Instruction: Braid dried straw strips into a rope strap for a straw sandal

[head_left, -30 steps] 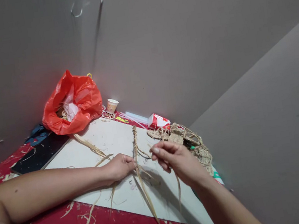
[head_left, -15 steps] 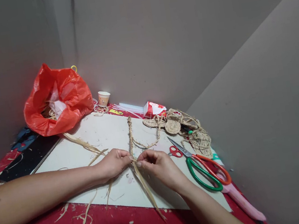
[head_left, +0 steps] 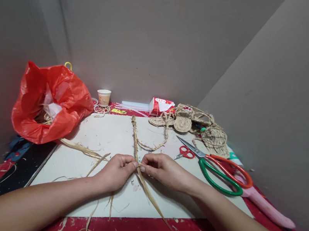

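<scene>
A braided straw cord (head_left: 135, 138) lies lengthwise on the white board (head_left: 110, 132), its loose strands (head_left: 149, 194) trailing toward me. My left hand (head_left: 122, 170) pinches the cord's near end from the left, fingers closed. From the right, my right hand (head_left: 161, 171) pinches the strands at the same spot, its fingertips almost meeting the left ones. A thinner braid (head_left: 159, 146) curves off to the right of the cord. Loose straw strips (head_left: 81, 147) lie to the left, beyond my left forearm. What exactly sits between the fingertips is partly hidden.
Large scissors (head_left: 218, 168) with green and orange handles lie at right, beside small red scissors (head_left: 186, 152). Woven straw pieces (head_left: 183, 122), a tissue pack (head_left: 161, 106) and a paper cup (head_left: 105, 98) stand behind. A red plastic bag (head_left: 66, 94) holds scraps at left.
The camera view has shifted slightly, so objects at the sides sit farther outward. Both hands stay at the cord's near end; only small finger movement shows.
</scene>
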Demonstrator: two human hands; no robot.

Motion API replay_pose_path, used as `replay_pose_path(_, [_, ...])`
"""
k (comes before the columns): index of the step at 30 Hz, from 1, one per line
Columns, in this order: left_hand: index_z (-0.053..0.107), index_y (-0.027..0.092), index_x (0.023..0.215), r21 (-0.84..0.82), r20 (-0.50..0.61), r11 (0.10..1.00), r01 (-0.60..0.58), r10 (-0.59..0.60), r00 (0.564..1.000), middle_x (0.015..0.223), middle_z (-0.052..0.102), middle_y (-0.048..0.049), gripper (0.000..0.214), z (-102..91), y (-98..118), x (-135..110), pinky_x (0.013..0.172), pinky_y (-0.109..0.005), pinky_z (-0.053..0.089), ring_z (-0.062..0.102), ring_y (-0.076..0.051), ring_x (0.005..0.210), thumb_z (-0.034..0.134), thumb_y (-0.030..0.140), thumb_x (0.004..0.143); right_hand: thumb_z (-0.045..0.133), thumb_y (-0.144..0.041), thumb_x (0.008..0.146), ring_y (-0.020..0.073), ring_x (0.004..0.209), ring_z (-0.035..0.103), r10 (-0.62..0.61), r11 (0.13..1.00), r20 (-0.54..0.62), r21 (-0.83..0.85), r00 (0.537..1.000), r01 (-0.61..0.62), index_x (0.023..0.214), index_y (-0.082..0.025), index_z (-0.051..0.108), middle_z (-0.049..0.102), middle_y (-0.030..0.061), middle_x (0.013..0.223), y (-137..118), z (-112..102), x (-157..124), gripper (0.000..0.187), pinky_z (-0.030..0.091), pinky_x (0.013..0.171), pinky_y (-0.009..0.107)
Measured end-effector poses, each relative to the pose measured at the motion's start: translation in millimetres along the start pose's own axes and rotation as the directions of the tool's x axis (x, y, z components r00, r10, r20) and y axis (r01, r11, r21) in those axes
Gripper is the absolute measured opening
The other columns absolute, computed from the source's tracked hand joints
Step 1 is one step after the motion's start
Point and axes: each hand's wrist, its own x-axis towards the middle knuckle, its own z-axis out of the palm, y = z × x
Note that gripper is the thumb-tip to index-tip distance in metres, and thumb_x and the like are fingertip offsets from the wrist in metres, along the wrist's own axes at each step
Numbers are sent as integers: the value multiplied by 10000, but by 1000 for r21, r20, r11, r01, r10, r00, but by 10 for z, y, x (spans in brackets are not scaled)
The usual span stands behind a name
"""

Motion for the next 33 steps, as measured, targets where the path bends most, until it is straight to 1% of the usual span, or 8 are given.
replay_pose_path(3, [532,143,680,4,19,1000,-19,19,1000,617,431,44,270,7,1,8,587,-212,317,354,-90,600,454,356,826,444,-255,875,122,600,452,-42,996,47,-76,998,46,778,-184,513,504,-30,635,-4,-3,-16,138,351,577,234])
replay_pose_path(6, [535,142,698,17,29,1000,-20,19,999,615,423,45,274,7,-26,18,591,-214,320,353,-91,601,447,362,834,418,-239,889,127,619,461,-106,971,50,-211,993,115,722,-186,501,515,-13,659,-3,-2,-27,194,343,593,239])
replay_pose_path(13, [550,147,706,162,79,986,-28,16,997,633,424,40,290,-31,40,25,612,-211,330,375,-97,628,421,367,844,382,-238,905,135,586,500,-91,945,67,-308,994,107,697,-185,536,601,29,662,8,-7,-54,265,335,570,240])
replay_pose_path(16, [510,151,663,236,110,972,-5,-21,994,603,372,49,306,-74,98,45,581,-209,308,343,-87,593,420,376,850,392,-234,895,135,569,501,-86,918,60,-383,995,102,701,-186,549,621,42,667,12,-6,-69,255,314,554,243])
replay_pose_path(20, [475,152,677,191,227,981,15,-59,972,598,322,55,333,-142,121,92,552,-209,284,297,-76,567,407,414,871,404,-227,882,130,542,462,-105,877,35,-468,994,109,702,-186,553,609,44,643,-1,-21,-78,238,282,538,252])
replay_pose_path(22, [498,146,721,152,274,988,10,-52,960,624,344,50,333,-163,125,112,561,-206,292,309,-78,590,410,427,874,402,-220,884,123,538,448,-125,886,46,-444,991,133,700,-184,547,590,32,629,-12,-52,-69,237,282,541,249])
replay_pose_path(29, [500,138,707,46,279,998,51,-62,958,586,324,60,339,-174,175,135,495,-196,239,261,-61,543,482,445,848,392,-223,905,100,542,394,-222,950,184,-182,958,255,677,-181,510,476,-28,598,31,-205,2,259,311,552,221])
replay_pose_path(33, [518,140,734,-26,306,994,107,-94,947,524,292,75,326,-187,168,147,446,-212,171,208,-51,476,479,439,860,400,-213,894,95,554,391,-245,961,153,-90,957,261,659,-181,481,441,-40,600,83,-200,41,251,314,558,220])
